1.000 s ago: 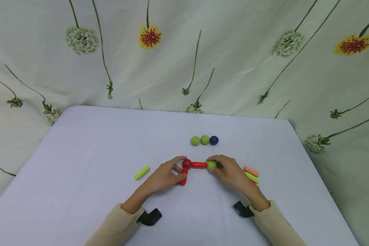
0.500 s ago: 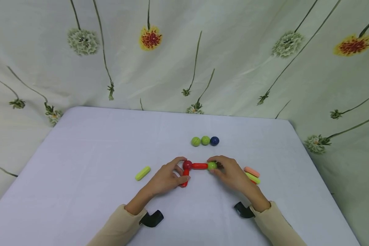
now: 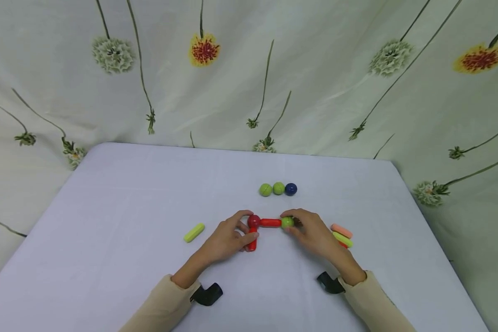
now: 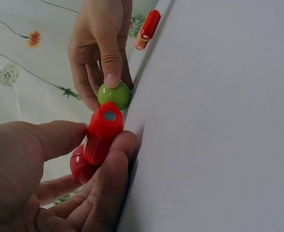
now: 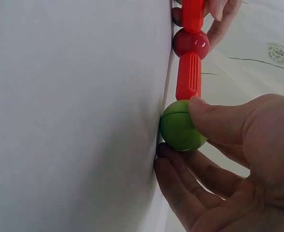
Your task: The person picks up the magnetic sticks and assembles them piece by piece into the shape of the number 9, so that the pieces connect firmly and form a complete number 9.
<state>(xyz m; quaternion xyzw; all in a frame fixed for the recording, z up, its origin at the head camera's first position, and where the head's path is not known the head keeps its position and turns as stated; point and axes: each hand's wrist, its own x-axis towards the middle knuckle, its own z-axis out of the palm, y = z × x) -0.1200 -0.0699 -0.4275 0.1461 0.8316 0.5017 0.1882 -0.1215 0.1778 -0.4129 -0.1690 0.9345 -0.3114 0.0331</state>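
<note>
We see the left hand [image 3: 228, 237] and the right hand [image 3: 312, 231] at the two ends of one joined piece on the white-covered desk [image 3: 128, 193]. The left grip is narrow, holding the lengthwise red bar [image 3: 252, 245] between thumb and fingers. In the left wrist view we find the thumb on one side of this bar and fingertips on the other, with the bar's free end poking out between them and a small silvery disc [image 4: 110, 116] set in its face. The bar's other end meets the red ball [image 3: 254, 221], which lies just beyond the thumb, by the left index finger.

From that ball the crosswise red bar [image 3: 270, 223] runs to the green ball [image 3: 287, 222], bridging the gap between our hands, so the two bars make a corner. The right grip holds the green ball, thumb on its near side, close to where the bar meets it, and fingers behind. Whether the ball touches the desk we cannot tell.

Beyond the piece we have a row of two loose green balls [image 3: 265, 189] and a navy ball [image 3: 291, 189]. A lime stick [image 3: 194, 233] lies left of the left hand.
</note>
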